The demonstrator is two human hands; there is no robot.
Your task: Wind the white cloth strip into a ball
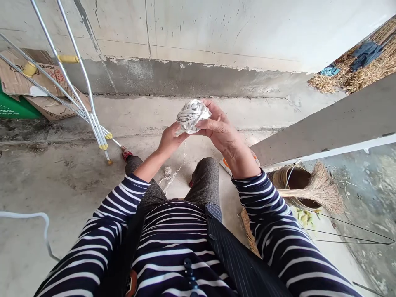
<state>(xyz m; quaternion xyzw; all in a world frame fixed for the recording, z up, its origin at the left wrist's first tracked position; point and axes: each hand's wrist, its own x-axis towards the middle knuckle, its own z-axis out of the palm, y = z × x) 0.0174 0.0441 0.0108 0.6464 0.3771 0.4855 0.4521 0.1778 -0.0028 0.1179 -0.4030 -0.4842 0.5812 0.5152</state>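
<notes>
A ball of whitish cord [192,115] with dark streaks, wound in many turns, is held up between my two hands at chest height. My right hand [223,131] is closed around its right side, the thumb across the front and fingers behind. From the lower left, my left hand [171,138] grips it with thumb and fingers. Below the hands, a thin pale string [185,154] runs down between my knees to the floor. A small bundle of the same string [167,171] lies there in loose loops.
Metal crutches [89,103] lean at the left by cardboard boxes [46,78]. A straw broom [321,189] rests across a bucket [284,177] at the right, beside a low concrete ledge [324,123]. A pale hose [46,225] lies at left; a wall [198,37] stands ahead.
</notes>
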